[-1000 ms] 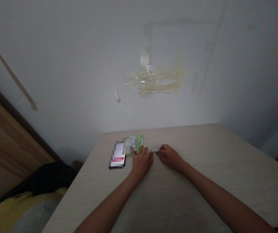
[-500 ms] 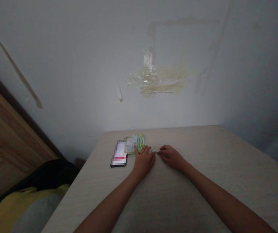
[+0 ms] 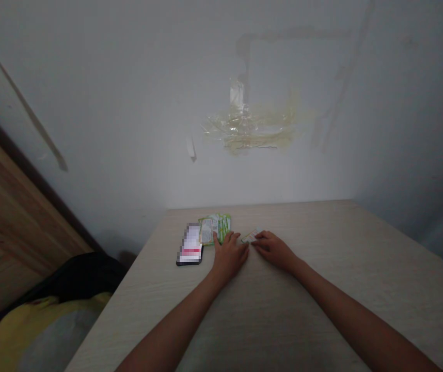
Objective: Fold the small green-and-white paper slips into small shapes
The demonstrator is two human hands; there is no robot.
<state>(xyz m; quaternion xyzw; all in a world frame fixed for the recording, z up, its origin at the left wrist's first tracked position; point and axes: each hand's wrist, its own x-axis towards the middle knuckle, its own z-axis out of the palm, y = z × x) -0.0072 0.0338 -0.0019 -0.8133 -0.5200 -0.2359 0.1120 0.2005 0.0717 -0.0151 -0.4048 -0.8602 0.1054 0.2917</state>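
Note:
My right hand (image 3: 273, 250) pinches the right end of a small pale printed packet (image 3: 249, 237), low over the table. Close to its left side is my left hand (image 3: 230, 257), with fingers spread and the fingertips near the table top; whether they touch the packet I cannot tell. Just beyond the left thumb lies a pile of green-and-white printed packets (image 3: 208, 231), overlapping one another. A phone (image 3: 190, 245) with a lit, blurred screen rests against the left side of that pile.
The light wooden table (image 3: 322, 289) meets a pale wall (image 3: 128, 129) at its back edge. Old tape (image 3: 244, 129) clings to the wall. On the left, below the table edge, are a yellow-and-grey cloth item (image 3: 51, 330), a black item (image 3: 85, 279) and a wooden panel (image 3: 4, 206).
Hardly anything differs. The fingers of my left hand have shifted very slightly to the right, and my right hand still holds the packet in the same place.

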